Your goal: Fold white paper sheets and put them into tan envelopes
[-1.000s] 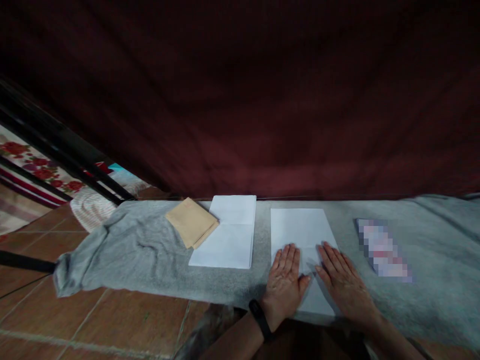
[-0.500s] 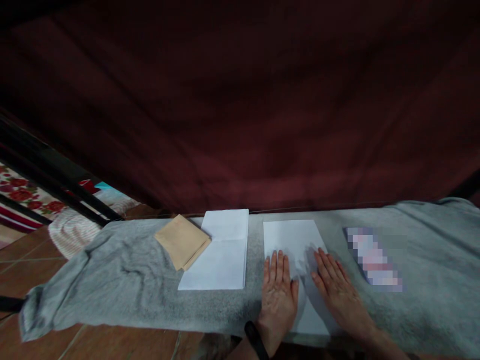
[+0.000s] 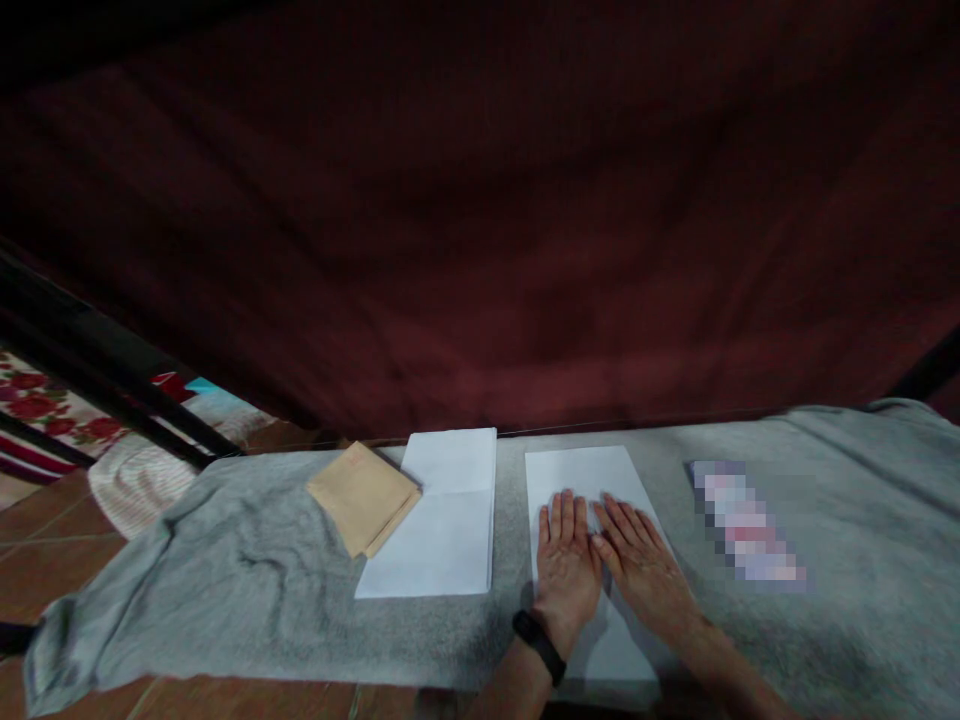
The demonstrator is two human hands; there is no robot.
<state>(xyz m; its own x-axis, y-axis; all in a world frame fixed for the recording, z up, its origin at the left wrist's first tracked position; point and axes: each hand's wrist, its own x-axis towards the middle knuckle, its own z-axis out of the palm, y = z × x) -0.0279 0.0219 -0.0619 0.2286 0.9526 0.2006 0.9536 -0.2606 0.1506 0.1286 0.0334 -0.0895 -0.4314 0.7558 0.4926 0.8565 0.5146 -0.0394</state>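
Both palms lie on a white sheet of paper spread on the grey cloth. My left hand, with a black band on its wrist, is flat with fingers stretched out over the sheet's middle. Close beside it my right hand also lies flat, its thumb touching or nearly touching the left hand. To the left rests a stack of white paper with a crease across it. Brown envelopes, or folded brown paper, overlap that stack's left edge. Neither hand grips anything.
A grey cloth covers the long low surface. Right of my hands lies a blurred, pixelated item. A dark red curtain hangs behind. Dark bars, a striped cloth and the tiled floor show at left.
My right hand has slid left across the sheet until it meets or nearly meets my left hand. The left hand has shifted slightly right. The view has tipped a little.
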